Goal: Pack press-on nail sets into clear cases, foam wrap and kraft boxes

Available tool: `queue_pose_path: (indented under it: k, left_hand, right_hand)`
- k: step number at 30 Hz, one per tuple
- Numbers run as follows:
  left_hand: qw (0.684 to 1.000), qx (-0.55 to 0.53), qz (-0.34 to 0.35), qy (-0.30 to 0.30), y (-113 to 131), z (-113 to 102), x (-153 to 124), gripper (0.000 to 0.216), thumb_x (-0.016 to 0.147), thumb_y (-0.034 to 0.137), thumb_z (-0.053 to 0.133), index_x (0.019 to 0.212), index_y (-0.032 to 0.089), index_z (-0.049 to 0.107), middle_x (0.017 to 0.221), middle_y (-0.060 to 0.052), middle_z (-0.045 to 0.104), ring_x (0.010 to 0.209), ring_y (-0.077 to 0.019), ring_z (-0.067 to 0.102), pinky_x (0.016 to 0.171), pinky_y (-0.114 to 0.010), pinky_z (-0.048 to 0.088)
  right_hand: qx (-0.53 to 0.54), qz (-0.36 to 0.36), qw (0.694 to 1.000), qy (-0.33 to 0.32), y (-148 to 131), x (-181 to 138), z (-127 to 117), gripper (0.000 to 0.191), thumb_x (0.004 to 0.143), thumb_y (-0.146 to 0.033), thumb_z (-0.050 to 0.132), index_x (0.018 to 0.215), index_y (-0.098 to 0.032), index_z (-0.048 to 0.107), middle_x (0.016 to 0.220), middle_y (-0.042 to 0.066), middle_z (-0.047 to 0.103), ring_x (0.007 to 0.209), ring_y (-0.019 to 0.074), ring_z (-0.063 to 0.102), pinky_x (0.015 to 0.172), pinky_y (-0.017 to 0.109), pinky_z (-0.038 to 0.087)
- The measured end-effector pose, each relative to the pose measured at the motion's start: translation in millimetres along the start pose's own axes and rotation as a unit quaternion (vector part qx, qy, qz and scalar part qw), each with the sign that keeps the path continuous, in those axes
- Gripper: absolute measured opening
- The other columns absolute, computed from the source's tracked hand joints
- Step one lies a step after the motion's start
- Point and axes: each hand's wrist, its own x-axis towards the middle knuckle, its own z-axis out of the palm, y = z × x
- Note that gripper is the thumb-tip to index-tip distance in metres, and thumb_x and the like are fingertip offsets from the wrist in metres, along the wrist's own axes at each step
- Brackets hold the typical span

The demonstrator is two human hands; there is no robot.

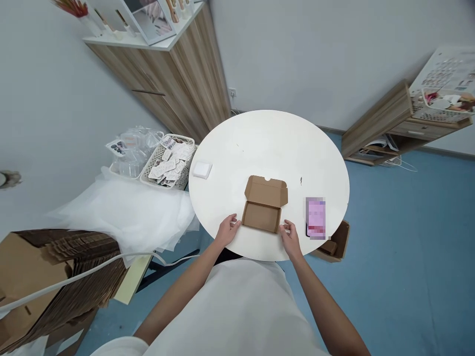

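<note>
A small brown cardboard box lies on the round white table near its front edge, lid flipped open toward the back. My left hand rests against the box's left front corner with fingers loosely curled. My right hand touches the box's right front corner, fingers bent toward it. Neither hand lifts the box; it sits flat on the table.
A phone with a pink screen lies right of the box. A small white pad sits at the table's left. White baskets of small packets stand left of the table, flat cardboard is stacked at lower left, and an open carton sits on the floor.
</note>
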Motion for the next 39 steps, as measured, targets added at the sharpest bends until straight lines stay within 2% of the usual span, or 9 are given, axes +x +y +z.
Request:
queue_pose_path:
  k: [5,9,12,16,18,22,27,33,39]
  left_hand:
    - [0.999,-0.013,0.016,0.049,-9,-44,22,0.06,0.076,0.039,0.052,0.129,0.02,0.03,0.105,-0.009,0.054,0.073,-0.0125,0.058,0.066,-0.028,0.047]
    - [0.991,-0.019,0.026,0.129,-18,-97,57,0.064,0.075,0.035,0.054,0.13,0.021,0.025,0.11,-0.011,0.05,0.085,-0.0161,0.055,0.067,-0.029,0.047]
    - [0.986,-0.006,0.013,0.164,-27,-138,90,0.06,0.075,0.036,0.055,0.127,0.02,0.032,0.116,-0.013,0.046,0.097,-0.02,0.051,0.072,-0.031,0.046]
    - [0.984,0.017,0.006,0.175,-34,-179,137,0.053,0.075,0.036,0.053,0.123,0.017,0.039,0.121,-0.015,0.041,0.103,-0.0229,0.048,0.083,-0.035,0.042]
    - [0.985,0.039,0.018,0.165,-34,-191,159,0.053,0.075,0.034,0.054,0.123,0.017,0.04,0.119,-0.014,0.044,0.108,-0.0248,0.043,0.091,-0.039,0.036]
    - [0.991,0.044,0.031,0.119,-32,-201,190,0.048,0.079,0.029,0.049,0.124,0.016,0.04,0.114,-0.013,0.048,0.106,-0.0247,0.045,0.092,-0.04,0.034]
    - [0.996,0.036,0.03,0.077,-32,-198,201,0.043,0.076,0.022,0.052,0.118,0.014,0.049,0.1,-0.011,0.055,0.094,-0.024,0.051,0.086,-0.038,0.038]
    - [0.995,-0.052,0.002,0.086,-41,-189,202,0.044,0.071,0.016,0.056,0.115,0.014,0.052,0.098,-0.009,0.059,0.084,-0.0179,0.055,0.082,-0.034,0.043]
    - [0.987,-0.129,0.005,0.096,-37,-169,178,0.045,0.069,0.02,0.06,0.113,0.016,0.055,0.102,-0.008,0.059,0.083,-0.0152,0.056,0.08,-0.032,0.045]
  right_hand:
    - [-0.033,-0.039,0.996,0.066,-29,-9,4,0.053,0.073,-0.046,0.049,0.119,-0.02,0.039,0.095,0.004,0.051,0.053,0.008,0.043,0.052,0.025,0.041]
    - [-0.06,-0.117,0.988,0.077,-75,-15,35,0.047,0.075,-0.041,0.05,0.116,-0.02,0.043,0.093,0.004,0.052,0.055,0.0089,0.043,0.053,0.025,0.041]
    - [-0.087,-0.13,0.988,0.007,-111,-12,84,0.036,0.076,-0.04,0.05,0.105,-0.019,0.053,0.083,0.004,0.056,0.064,0.0122,0.049,0.061,0.028,0.044]
    - [-0.077,-0.073,0.982,-0.153,-148,15,175,0.036,0.076,-0.041,0.05,0.106,-0.022,0.053,0.101,0.006,0.057,0.076,0.0148,0.054,0.066,0.03,0.047]
    - [-0.055,-0.055,0.983,-0.166,-159,38,219,0.037,0.075,-0.039,0.051,0.109,-0.024,0.052,0.107,0.006,0.055,0.083,0.0153,0.055,0.071,0.031,0.047]
    - [-0.004,-0.021,0.993,-0.119,-168,85,278,0.04,0.074,-0.035,0.053,0.112,-0.025,0.051,0.117,0.006,0.051,0.088,0.0152,0.056,0.075,0.033,0.048]
    - [0.023,-0.002,0.995,-0.099,-169,107,308,0.035,0.072,-0.032,0.055,0.105,-0.023,0.055,0.113,0.005,0.052,0.083,0.0144,0.058,0.074,0.034,0.049]
    - [0.04,-0.005,0.997,-0.071,-160,106,317,0.031,0.07,-0.027,0.054,0.1,-0.02,0.056,0.104,0.005,0.055,0.077,0.0131,0.058,0.072,0.032,0.05]
    - [0.013,-0.02,0.999,-0.037,-152,90,293,0.027,0.07,-0.025,0.052,0.095,-0.02,0.058,0.1,0.003,0.058,0.074,0.0125,0.059,0.076,0.031,0.048]
